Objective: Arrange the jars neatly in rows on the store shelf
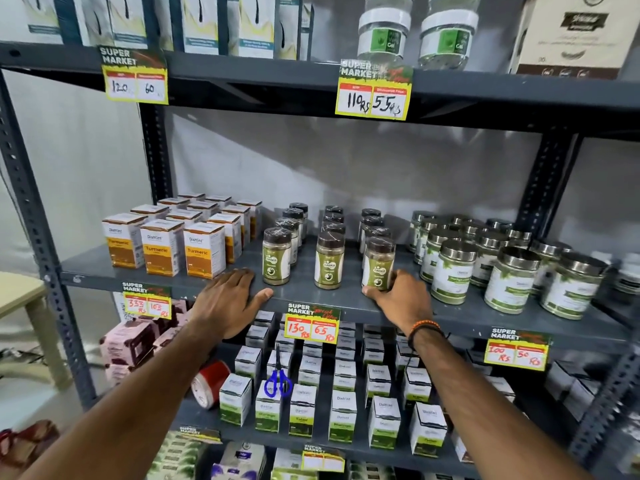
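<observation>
Brown-lidded powder jars with green labels stand in three rows running front to back on the grey middle shelf (311, 299). The front jar of the left row (276, 256) and of the middle row (329, 260) stand free. My right hand (401, 299) grips the base of the front jar of the right row (379, 263), which stands upright near the shelf's front edge. My left hand (228, 299) rests flat on the shelf edge, fingers spread, just left of the left row and holding nothing.
Orange turmeric boxes (162, 247) fill the shelf's left side. Steel-lidded jars (509, 271) crowd its right, close to my right hand. Price tags (311, 323) hang from shelf edges. Below are white boxes, blue scissors (278, 382) and a red tape roll (209, 382).
</observation>
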`<state>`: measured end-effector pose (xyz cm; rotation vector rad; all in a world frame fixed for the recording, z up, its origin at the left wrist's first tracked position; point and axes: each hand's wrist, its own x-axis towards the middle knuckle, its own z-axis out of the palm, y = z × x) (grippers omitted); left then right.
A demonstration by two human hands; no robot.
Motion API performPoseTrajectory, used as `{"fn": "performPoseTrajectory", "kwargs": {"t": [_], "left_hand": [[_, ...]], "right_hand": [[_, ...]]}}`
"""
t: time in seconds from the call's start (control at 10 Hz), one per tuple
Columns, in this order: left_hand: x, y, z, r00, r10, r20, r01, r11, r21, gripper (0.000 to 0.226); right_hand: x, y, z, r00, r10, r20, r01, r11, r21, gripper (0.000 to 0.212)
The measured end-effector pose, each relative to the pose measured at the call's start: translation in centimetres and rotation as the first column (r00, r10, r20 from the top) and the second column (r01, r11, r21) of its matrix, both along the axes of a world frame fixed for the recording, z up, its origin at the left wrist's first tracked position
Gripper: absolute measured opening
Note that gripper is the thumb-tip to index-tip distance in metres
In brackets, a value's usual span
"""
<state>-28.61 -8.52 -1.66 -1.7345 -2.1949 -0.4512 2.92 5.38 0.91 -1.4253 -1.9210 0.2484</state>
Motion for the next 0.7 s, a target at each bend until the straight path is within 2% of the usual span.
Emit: {"fn": "performPoseTrajectory", "kwargs": {"t": [0.2, 0.5, 0.6, 0.7], "left_hand": [[0.1, 0.0, -0.1, 1.0, -0.002, -0.001, 0.002, 1.0, 0.011, 0.092], [0.2, -0.2, 0.1, 0.999, -0.007, 0.035, 0.007, 1.0, -0.001, 0.095], [0.4, -0.3, 0.3, 0.999, -0.006, 0.044, 0.007, 1.0, -0.025, 0.097], [0.3, -0.6, 0.8, 0.997, -0.02, 0.075, 0.024, 0.998, -0.05, 0.1]], "right_hand": [[0.0, -0.3, 0.0, 0.998, -0.051, -0.031, 0.051, 0.999, 0.013, 0.051], [0.1, 0.1, -0.1, 0.999, -0.042, -0.024, 0.042, 0.999, -0.01, 0.05], [-0.1, -0.4, 0.2, 1.0, -0.026, 0.007, 0.027, 0.999, -0.045, 0.052], [0.3, -1.6, 1.4, 0.998, -0.034, -0.044, 0.03, 0.995, -0.094, 0.064]]}}
